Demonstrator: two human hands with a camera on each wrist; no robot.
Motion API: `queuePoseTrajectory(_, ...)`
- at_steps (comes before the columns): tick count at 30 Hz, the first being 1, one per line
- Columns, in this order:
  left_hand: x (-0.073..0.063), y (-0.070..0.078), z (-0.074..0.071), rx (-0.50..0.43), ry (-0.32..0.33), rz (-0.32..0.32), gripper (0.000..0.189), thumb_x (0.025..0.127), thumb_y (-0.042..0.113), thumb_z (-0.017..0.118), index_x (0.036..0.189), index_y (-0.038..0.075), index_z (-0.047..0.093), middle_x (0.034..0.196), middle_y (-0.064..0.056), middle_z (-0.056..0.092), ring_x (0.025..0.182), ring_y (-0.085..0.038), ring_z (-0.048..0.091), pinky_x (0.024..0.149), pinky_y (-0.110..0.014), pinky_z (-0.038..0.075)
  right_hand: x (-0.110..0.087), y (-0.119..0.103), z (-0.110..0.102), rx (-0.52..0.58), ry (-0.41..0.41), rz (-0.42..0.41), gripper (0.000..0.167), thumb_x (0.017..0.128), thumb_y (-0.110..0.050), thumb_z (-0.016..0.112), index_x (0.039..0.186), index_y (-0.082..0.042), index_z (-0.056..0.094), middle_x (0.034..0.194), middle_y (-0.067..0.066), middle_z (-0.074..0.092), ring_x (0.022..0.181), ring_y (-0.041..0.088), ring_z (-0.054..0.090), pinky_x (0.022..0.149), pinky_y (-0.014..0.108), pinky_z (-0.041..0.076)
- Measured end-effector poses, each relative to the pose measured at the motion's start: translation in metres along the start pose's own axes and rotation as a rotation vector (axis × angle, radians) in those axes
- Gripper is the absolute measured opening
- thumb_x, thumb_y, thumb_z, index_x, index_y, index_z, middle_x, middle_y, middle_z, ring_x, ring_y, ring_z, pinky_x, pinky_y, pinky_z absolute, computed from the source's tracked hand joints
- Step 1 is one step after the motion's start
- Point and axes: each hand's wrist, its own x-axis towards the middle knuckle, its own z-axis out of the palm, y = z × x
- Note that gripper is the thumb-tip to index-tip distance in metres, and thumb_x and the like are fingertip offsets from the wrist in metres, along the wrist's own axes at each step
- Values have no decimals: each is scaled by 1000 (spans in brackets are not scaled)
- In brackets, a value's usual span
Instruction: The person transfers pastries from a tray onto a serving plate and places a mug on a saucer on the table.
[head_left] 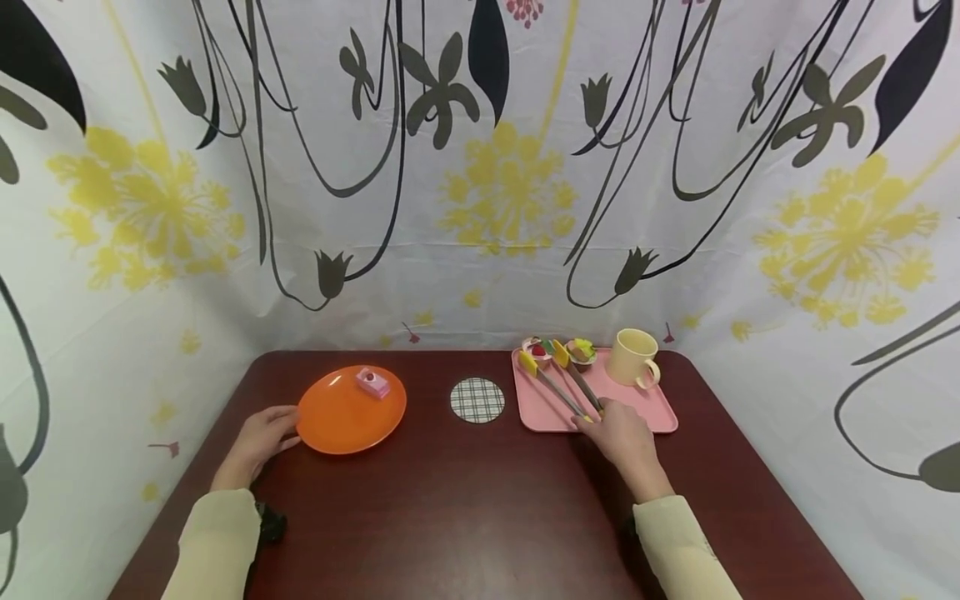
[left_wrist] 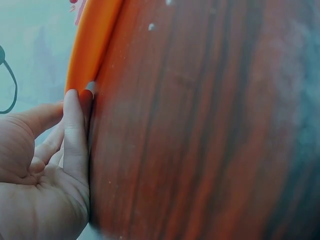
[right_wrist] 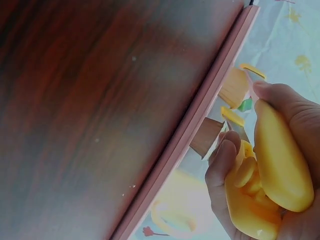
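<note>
My left hand (head_left: 262, 437) holds the left rim of an orange plate (head_left: 326, 425), its fingertips right at the edge. A small pink toy cake slice (head_left: 372, 382) sits on the plate's far side. My right hand (head_left: 618, 433) grips a pair of tongs (head_left: 558, 389) by the yellow handles (right_wrist: 282, 155). The tongs' yellow tips stand spread around a cupcake with red and white topping (head_left: 536, 349), at the back of a pink tray (head_left: 540, 412). Another cupcake, with yellow and green topping (head_left: 581, 351), stands beside it, right of the tips.
A pale yellow mug (head_left: 628, 357) stands at the tray's back right, its handle toward the right. Between plate and tray lies a round checked coaster (head_left: 477, 400) on the dark wooden table (head_left: 450, 500). A patterned curtain (head_left: 480, 275) rises behind the table and along its sides.
</note>
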Motion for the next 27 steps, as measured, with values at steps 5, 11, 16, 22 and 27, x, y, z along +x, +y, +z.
queuePoseTrajectory(5, 2, -1, 0, -13, 4, -11, 68, 115, 38, 52, 163, -7, 36, 163, -31, 43, 130, -22, 65, 97, -25, 64, 2, -2, 2, 3, 14, -16, 43, 93, -47, 82, 80, -10, 65, 64, 1, 48, 63, 22, 49, 57, 34, 34)
queuePoseTrajectory(11, 4, -1, -2, -29, 1, -14, 67, 114, 37, 54, 162, -8, 37, 163, -31, 43, 126, -19, 67, 97, -26, 64, 7, -3, 7, 21, 16, -20, 45, 93, -46, 82, 73, -11, 62, 62, 0, 45, 61, 21, 47, 55, 33, 32)
queuePoseTrajectory(16, 5, -1, -2, -26, 7, -18, 66, 115, 36, 53, 161, -8, 38, 163, -32, 44, 129, -24, 66, 96, -25, 64, 12, -4, 12, 30, 12, -8, 45, 92, -48, 83, 76, -10, 65, 62, 0, 45, 61, 21, 48, 56, 34, 33)
queuePoseTrajectory(22, 3, 0, -1, -22, 1, -14, 65, 115, 35, 52, 161, -8, 37, 163, -32, 43, 134, -28, 63, 97, -25, 64, 17, -8, 11, 32, -3, 9, 44, 92, -49, 82, 81, -9, 69, 63, 1, 47, 63, 22, 49, 57, 34, 34)
queuePoseTrajectory(27, 3, 1, -2, -23, 0, -15, 65, 115, 36, 52, 161, -8, 37, 163, -32, 43, 135, -30, 62, 97, -25, 64, 19, -12, 9, 33, -23, 23, 45, 92, -49, 82, 79, -8, 68, 63, 2, 49, 62, 22, 51, 55, 33, 35)
